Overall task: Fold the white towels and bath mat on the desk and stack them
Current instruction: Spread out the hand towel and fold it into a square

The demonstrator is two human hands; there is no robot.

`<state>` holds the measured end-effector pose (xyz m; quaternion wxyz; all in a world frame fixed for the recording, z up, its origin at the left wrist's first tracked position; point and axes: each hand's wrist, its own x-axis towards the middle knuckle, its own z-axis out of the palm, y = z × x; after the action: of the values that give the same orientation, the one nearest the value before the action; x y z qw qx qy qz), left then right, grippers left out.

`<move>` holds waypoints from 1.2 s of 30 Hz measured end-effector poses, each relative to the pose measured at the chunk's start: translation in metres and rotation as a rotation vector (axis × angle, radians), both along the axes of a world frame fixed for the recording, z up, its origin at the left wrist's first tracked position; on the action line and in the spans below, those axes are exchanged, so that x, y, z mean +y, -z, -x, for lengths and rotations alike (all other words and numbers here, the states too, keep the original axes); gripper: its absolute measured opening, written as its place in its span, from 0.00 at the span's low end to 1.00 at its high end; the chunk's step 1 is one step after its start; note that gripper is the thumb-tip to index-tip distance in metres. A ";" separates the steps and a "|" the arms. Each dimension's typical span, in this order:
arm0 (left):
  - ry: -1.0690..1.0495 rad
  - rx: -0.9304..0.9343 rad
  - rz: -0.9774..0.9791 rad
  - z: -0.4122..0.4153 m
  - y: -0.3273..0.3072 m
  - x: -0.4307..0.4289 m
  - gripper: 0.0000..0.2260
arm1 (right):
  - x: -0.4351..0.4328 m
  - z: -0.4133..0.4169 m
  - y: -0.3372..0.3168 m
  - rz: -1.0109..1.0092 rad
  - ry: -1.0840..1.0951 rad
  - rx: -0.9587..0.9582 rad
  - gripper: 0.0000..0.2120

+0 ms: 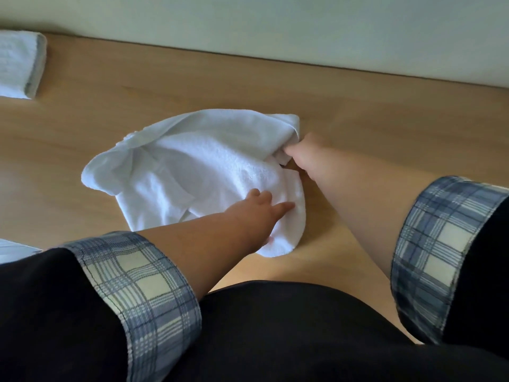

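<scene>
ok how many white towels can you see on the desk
2 for sure: a rumpled towel mid-desk, gripped by the right hand, and a folded towel at the far left edge. A white sliver beside the left sleeve may be a third, mostly hidden.

A crumpled white towel [198,172] of soft terry cloth lies loosely bunched in the middle of the light wooden desk [358,106], its edges turned over unevenly. A folded white towel [19,62] lies flat at the desk's far left, well apart.
</scene>
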<state>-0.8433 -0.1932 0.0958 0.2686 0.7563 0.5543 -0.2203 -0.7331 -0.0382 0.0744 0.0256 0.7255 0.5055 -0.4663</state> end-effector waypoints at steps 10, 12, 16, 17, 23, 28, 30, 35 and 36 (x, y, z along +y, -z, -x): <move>-0.129 -0.011 0.044 0.003 -0.002 -0.005 0.23 | 0.036 -0.035 -0.003 -0.446 0.189 0.102 0.09; -0.138 -0.005 0.046 0.002 -0.002 -0.006 0.23 | 0.045 -0.043 -0.005 -0.522 0.155 0.083 0.10; -0.140 0.009 0.031 0.001 -0.002 -0.011 0.22 | 0.056 -0.048 -0.006 -0.542 0.257 0.243 0.07; -0.136 0.012 0.024 0.000 -0.002 -0.014 0.23 | 0.055 -0.049 -0.007 -0.544 0.309 0.293 0.08; -0.148 0.012 0.030 0.002 -0.005 -0.017 0.23 | 0.046 -0.056 -0.011 -0.494 0.623 0.489 0.08; -0.279 -0.125 0.016 0.010 -0.008 -0.025 0.29 | 0.007 -0.054 -0.018 -0.315 0.626 0.461 0.19; -0.294 -0.156 0.002 0.015 -0.007 -0.029 0.32 | -0.019 -0.050 -0.015 -0.246 0.594 0.418 0.27; -0.303 -0.152 0.014 0.034 -0.004 -0.031 0.34 | -0.061 -0.034 -0.002 0.011 0.328 0.402 0.22; -0.306 -0.149 0.015 0.038 -0.003 -0.031 0.35 | -0.064 -0.030 -0.003 0.077 0.295 0.415 0.20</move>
<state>-0.8811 -0.2245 0.0992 0.3451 0.6752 0.6399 -0.1243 -0.7028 -0.1025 0.0770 -0.1194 0.6785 0.3706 -0.6229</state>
